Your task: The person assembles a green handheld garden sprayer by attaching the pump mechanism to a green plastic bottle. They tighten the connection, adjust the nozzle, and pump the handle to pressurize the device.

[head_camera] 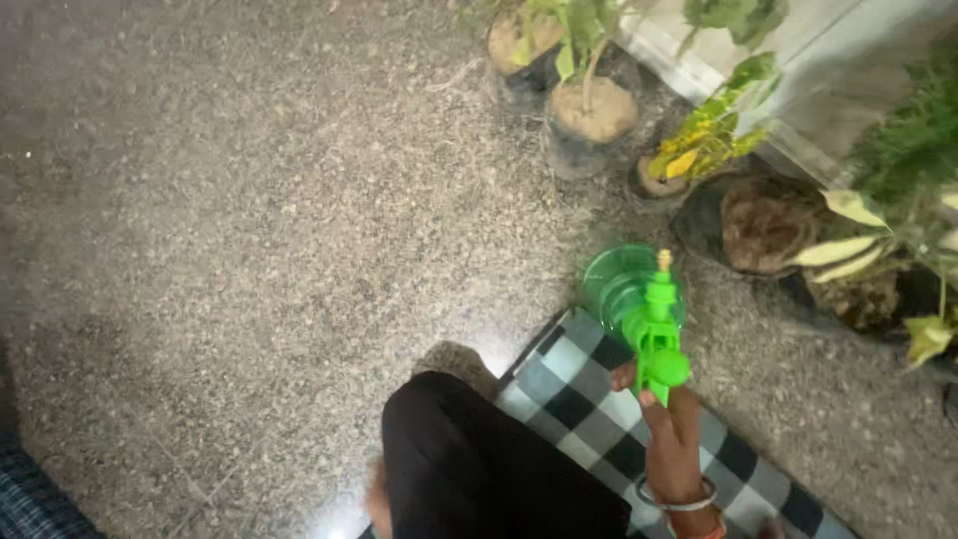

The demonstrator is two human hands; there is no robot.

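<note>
One hand, the right hand [671, 431], has its fingers closed around a green spray bottle [639, 299] near potted plants [589, 110].

Lower body of green spray bottle [629, 289] hidden behind its own pump head. Right hand [674, 439] cut off at wrist by bottom edge; grip on trigger partly concealed. Left hand out of view. Right of the bottle, leafy pot plants [898, 230] cropped by right edge, blurred. Checked cloth [589, 419] below the bottle partly covered by dark garment [479, 469].
</note>
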